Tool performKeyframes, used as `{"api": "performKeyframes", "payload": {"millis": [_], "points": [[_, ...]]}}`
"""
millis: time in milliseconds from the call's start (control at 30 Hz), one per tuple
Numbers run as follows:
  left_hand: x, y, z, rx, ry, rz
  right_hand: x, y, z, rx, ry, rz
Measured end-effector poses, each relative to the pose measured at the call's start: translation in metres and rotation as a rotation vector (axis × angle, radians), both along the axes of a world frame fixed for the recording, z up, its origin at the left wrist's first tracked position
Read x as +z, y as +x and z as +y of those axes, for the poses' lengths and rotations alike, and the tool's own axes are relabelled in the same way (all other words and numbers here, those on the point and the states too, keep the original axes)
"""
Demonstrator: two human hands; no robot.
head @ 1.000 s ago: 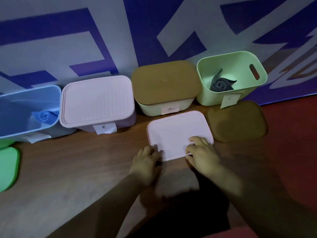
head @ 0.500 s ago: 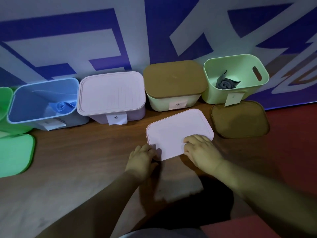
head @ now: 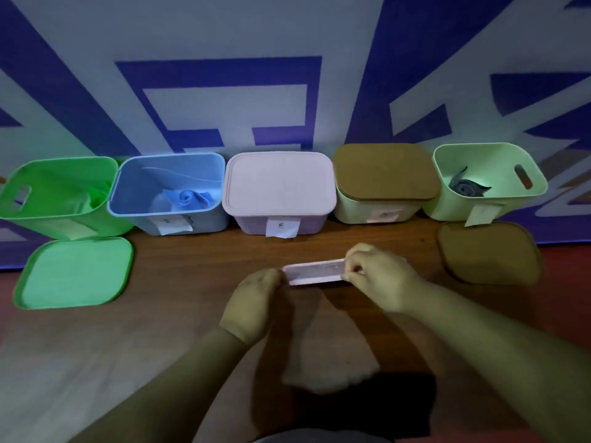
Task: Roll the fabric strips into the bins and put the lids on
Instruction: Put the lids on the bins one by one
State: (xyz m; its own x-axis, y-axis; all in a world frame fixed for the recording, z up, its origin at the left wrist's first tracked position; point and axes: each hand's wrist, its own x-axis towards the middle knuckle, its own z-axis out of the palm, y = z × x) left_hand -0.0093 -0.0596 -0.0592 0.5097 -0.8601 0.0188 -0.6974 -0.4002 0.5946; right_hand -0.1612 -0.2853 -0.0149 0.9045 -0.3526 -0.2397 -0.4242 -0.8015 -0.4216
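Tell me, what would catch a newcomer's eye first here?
Two bare hands in the middle: the left hand and right hand hold a pale pink lid by its ends, tilted almost edge-on over the wooden table. Behind, five bins line the patterned wall; the green bin, blue bin and pale green bin stand open. A green lid and brown lid lie flat in front.

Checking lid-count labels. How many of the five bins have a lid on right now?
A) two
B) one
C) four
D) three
A: only the pink bin and the pale bin with the brown lid are covered. The green bin, blue bin and right-end pale green bin stand open, and the left hand and right hand hold a loose pink lid clear of any bin.
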Motion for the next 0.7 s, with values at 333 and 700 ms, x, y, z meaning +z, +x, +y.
{"api": "performKeyframes", "payload": {"millis": [333, 700], "points": [[0.066, 0.117, 0.071, 0.413, -0.315, 0.145, 0.061, 0.14, 0.076, -0.094, 0.23, -0.186], [0.094, 0.28, 0.11, 0.809, -0.406, 0.327, 0.055, 0.264, 0.119, -0.531, 0.417, -0.406]]}}
